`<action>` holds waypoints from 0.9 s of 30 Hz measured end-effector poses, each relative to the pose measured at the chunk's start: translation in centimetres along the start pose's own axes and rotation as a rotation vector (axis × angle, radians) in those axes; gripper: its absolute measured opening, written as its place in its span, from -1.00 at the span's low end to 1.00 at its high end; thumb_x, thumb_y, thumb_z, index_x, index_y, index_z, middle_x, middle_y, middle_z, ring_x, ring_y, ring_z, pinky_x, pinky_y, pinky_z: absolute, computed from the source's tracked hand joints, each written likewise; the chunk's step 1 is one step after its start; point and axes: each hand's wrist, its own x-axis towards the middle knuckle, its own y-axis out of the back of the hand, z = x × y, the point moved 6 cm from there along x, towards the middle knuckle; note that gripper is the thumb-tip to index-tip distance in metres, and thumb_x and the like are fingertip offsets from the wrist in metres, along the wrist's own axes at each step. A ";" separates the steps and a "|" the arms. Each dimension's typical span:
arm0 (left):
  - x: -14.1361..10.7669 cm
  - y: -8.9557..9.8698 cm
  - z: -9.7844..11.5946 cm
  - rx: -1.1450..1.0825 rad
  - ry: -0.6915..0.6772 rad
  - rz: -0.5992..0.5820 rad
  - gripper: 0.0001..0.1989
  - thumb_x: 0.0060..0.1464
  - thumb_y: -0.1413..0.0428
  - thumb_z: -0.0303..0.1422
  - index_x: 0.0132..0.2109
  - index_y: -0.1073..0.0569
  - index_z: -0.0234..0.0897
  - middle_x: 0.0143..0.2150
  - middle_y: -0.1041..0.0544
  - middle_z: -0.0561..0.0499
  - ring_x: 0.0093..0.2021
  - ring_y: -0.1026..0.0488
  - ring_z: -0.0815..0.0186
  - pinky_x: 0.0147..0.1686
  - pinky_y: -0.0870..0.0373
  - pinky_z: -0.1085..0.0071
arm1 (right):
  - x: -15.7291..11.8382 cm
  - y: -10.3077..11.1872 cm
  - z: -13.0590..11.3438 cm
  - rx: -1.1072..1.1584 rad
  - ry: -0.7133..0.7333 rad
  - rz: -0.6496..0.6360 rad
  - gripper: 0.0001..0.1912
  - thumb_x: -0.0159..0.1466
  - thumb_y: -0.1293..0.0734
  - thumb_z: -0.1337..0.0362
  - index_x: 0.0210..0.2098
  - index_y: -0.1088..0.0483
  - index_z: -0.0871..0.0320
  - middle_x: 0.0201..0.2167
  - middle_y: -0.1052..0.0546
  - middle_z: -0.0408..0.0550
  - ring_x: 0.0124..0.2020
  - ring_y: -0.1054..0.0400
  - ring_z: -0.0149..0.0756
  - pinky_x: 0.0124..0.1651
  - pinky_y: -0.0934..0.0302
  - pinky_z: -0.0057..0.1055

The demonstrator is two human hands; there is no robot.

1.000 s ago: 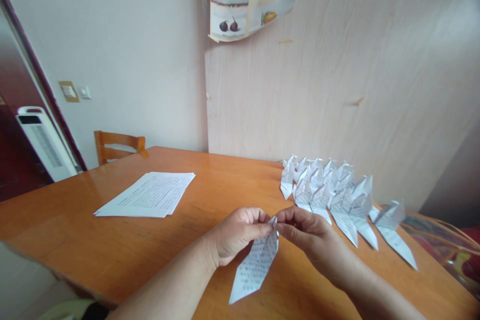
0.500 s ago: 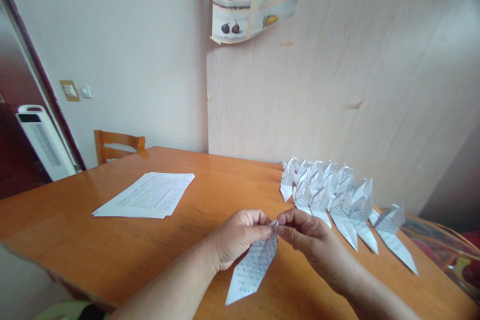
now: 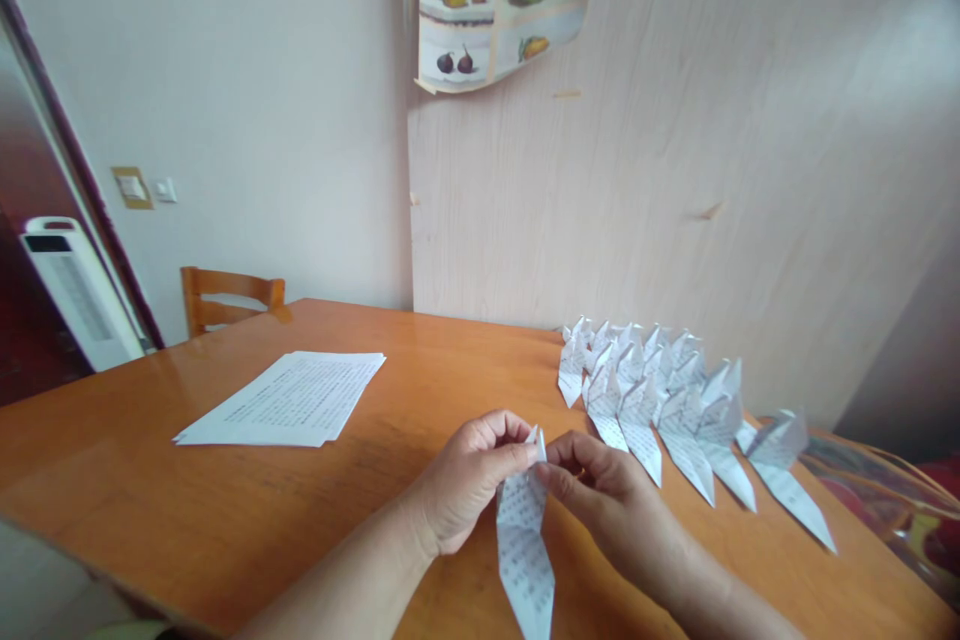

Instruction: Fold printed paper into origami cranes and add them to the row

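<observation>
A folded strip of printed paper [image 3: 525, 555] hangs between my hands above the near part of the table, its long pointed tail toward me and a narrow upright tip at the top. My left hand [image 3: 480, 480] pinches the upper left side of it between thumb and fingers. From the right, my right hand [image 3: 600, 480] closes thumb and forefinger on the right edge just below the tip. Beyond my right hand, several folded paper pieces [image 3: 686, 410] of the same printed paper stand in rows, with tails pointing toward me.
A stack of printed sheets [image 3: 289, 400] lies on the left of the wooden table [image 3: 442, 360]. Behind the table stands a wooden chair [image 3: 232, 295]. A fruit picture [image 3: 502, 15] hangs on the wall. Clear plastic wrapping [image 3: 885, 500] sits beyond the right edge.
The folded paper has turned so its tail swings from lower left to nearly straight toward me. My right hand has shifted slightly down along the paper's tip. The view has tilted slightly.
</observation>
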 end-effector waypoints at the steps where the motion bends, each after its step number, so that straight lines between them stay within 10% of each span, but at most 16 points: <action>1: 0.0 0.0 0.1 0.012 -0.006 0.004 -0.85 0.05 -0.24 -0.37 -0.27 -0.44 -0.34 -0.34 -0.42 0.04 -0.31 -0.30 0.38 -0.25 -0.23 0.42 | 0.0 -0.1 0.1 -0.001 0.005 0.002 -0.72 0.32 -0.33 0.06 -0.36 -0.42 0.16 -0.45 -0.42 -0.13 -0.40 -0.23 -0.35 -0.33 -0.10 -0.40; 27: -0.1 0.0 0.4 0.074 -0.040 0.023 -0.83 0.10 -0.23 -0.32 -0.26 -0.51 -0.37 -0.35 -0.46 0.01 -0.34 -0.33 0.38 -0.28 -0.26 0.46 | -0.2 -0.8 -0.2 0.020 0.007 -0.039 -0.71 0.35 -0.29 0.08 -0.38 -0.36 0.16 -0.48 -0.32 -0.18 -0.41 -0.17 -0.37 -0.33 -0.09 -0.39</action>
